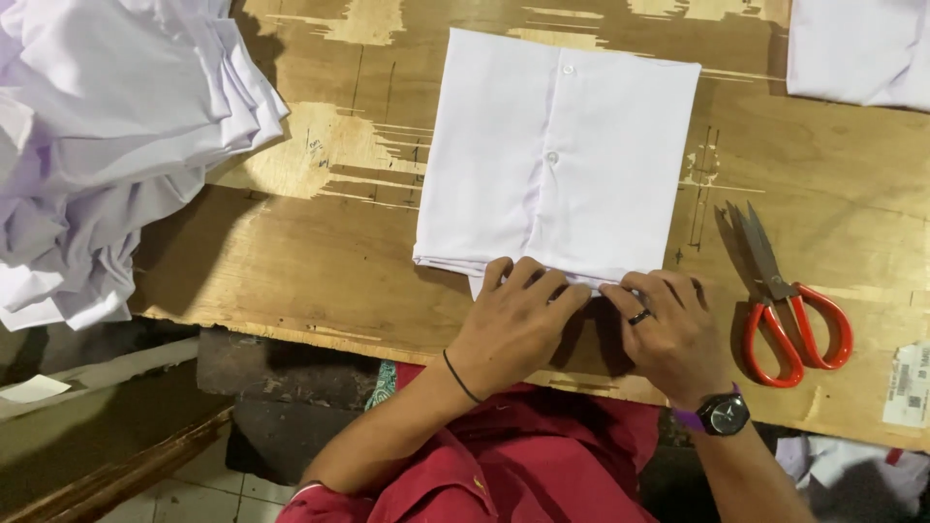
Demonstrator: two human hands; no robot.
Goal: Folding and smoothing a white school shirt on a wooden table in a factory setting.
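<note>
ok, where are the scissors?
In the head view, scissors lie on the table, just right of the right hand and the folded shirt.

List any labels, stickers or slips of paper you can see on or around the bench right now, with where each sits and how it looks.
Paper label: stuck on the wooden table at its right edge, right of the red-handled scissors; rectangular, white, dark print too small to make out.
Blank slip: lower left, on a ledge below the table; small, pale, no print visible.
No packages, signs or screens show.
</note>
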